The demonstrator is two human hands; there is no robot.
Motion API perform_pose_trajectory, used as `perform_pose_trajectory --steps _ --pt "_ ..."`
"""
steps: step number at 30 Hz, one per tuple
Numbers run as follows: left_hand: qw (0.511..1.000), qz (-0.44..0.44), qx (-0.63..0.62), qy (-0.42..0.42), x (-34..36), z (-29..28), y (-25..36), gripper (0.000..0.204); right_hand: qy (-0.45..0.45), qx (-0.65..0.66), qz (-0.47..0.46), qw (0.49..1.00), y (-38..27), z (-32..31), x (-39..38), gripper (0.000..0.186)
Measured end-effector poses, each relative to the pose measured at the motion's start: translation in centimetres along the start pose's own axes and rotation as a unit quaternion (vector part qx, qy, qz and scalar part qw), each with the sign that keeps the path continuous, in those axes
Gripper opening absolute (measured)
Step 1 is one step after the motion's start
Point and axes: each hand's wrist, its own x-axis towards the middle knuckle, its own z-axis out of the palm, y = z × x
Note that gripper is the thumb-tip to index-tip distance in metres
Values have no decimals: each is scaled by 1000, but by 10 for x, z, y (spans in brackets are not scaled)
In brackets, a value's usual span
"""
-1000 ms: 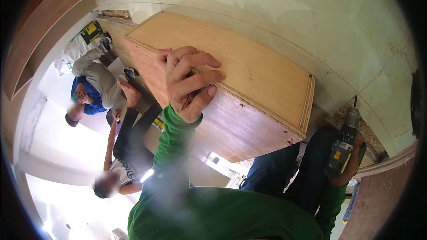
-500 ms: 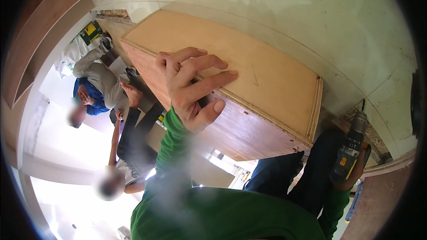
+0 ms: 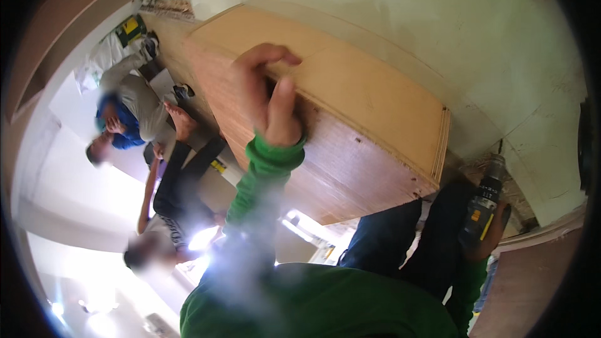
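Note:
In front of me stands a large plywood box (image 3: 350,81), with a pale top face and a reddish-brown, shinier side facing me. My left hand (image 3: 270,97) is at the box's near upper edge, blurred a little. Its thumb and a bent forefinger are apart, and nothing shows between them. The other fingers are mostly hidden, and I cannot tell how firmly the hand touches the wood. At the lower right, my right hand (image 3: 496,231) is wrapped round a dark cordless drill (image 3: 481,209). The drill's bit points upward, away from me, beside my knee.
Pale glossy tiles (image 3: 501,56) lie beyond the box. Two people sit on the left, one in a blue top (image 3: 125,128) and one in dark trousers (image 3: 178,178). A green and yellow box (image 3: 129,29) is behind them. A brown wooden panel (image 3: 526,288) stands at the lower right.
My left hand has turned and drawn its spread fingers inward at the box edge, its forefinger bending. The view has shifted slightly. The drill stays in my right hand.

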Motion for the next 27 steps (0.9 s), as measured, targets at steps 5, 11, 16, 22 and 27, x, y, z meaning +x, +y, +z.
perform_pose_trajectory --steps 5,11,16,22,27 --pt "919 125 372 -39 3 -2 -23 15 -16 -45 -66 997 13 -2 10 64" --pt "874 111 447 155 -36 20 10 50 4 -145 13 989 46 4 54 50" --pt "924 92 330 167 -226 22 68 52 -78 108 57 989 21 -29 77 17" --pt "866 -146 269 396 -538 -87 19 33 -80 139 26 987 9 -38 50 13" --pt "702 -409 225 538 -757 -182 -80 25 -22 6 -21 1000 76 -23 -13 18"
